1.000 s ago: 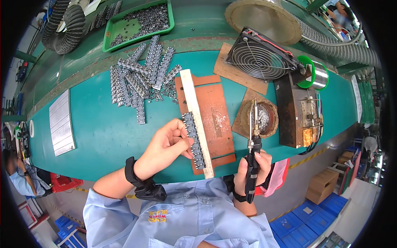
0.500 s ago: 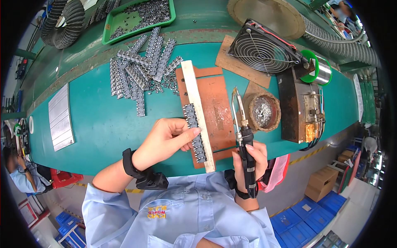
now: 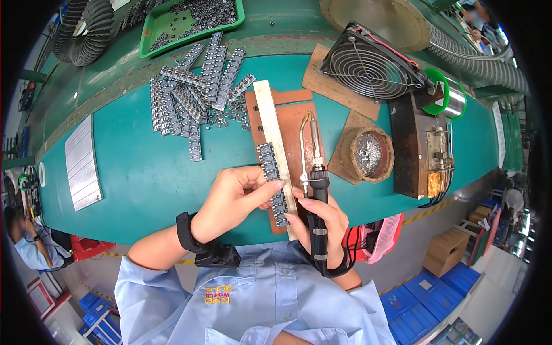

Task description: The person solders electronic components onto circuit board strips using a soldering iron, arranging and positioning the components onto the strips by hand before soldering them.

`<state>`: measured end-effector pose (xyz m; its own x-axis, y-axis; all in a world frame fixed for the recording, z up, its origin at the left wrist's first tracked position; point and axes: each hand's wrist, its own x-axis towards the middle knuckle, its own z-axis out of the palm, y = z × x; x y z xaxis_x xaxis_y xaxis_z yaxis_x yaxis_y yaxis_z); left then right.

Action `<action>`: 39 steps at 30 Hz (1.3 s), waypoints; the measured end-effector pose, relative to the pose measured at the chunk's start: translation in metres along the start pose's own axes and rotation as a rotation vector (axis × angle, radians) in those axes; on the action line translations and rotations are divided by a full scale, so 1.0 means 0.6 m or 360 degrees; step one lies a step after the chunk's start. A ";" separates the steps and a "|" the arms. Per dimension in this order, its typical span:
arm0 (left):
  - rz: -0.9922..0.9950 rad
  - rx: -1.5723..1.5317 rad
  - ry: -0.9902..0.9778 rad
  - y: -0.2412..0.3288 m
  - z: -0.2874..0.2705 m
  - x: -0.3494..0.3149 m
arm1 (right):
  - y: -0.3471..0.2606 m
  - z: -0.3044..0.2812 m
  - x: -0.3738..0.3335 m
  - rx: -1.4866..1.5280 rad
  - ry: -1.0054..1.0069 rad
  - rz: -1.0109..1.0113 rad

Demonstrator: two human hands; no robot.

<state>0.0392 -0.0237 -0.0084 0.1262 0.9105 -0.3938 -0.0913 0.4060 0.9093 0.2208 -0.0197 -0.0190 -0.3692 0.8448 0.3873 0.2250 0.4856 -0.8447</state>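
My left hand [image 3: 233, 198] pinches a narrow strip of small circuit boards [image 3: 268, 161] with thumb and fingers, against the left edge of a pale bar [image 3: 265, 112]. The bar lies lengthwise over a reddish-brown board [image 3: 296, 129]. My right hand [image 3: 329, 221] is wrapped round the black handle of a soldering iron [image 3: 318, 198], its metal tip and a thin curved tube pointing away from me. The right thumb and a fingertip reach the bar's near part, close beside the strip. The tip hangs over the brown board, apart from the strip.
Many board strips [image 3: 215, 72] are heaped at the far left of the mat, below a green tray [image 3: 192, 26] of small parts. On the right are a round pot of metal bits [image 3: 371, 155], a fan [image 3: 371, 66], a solder spool [image 3: 451, 98] and a dark metal box [image 3: 408, 152].
My right hand has moved left with the soldering iron, from beside the pot to the bar, where its fingers now reach. My left hand keeps its hold on the strip.
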 end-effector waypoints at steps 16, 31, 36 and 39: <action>0.0934 0.1878 0.0386 0.071 -0.007 -0.024 | 0.004 0.012 -0.004 0.0034 0.0167 0.0002; 0.1015 0.2395 0.0067 0.077 -0.005 -0.035 | 0.009 0.016 -0.004 0.0072 0.0219 -0.0025; 0.1076 0.2443 -0.0030 0.073 0.007 -0.059 | 0.015 0.016 -0.010 0.0082 0.0249 -0.0056; 0.1076 0.2417 -0.0131 0.060 0.018 -0.074 | 0.018 0.016 -0.012 0.0088 0.0306 -0.0108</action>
<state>0.0408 -0.0503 0.0430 0.5195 0.8522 0.0622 0.8268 -0.5197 0.2155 0.2174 -0.0226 -0.0345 -0.2016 0.8405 0.5029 0.1537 0.5342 -0.8313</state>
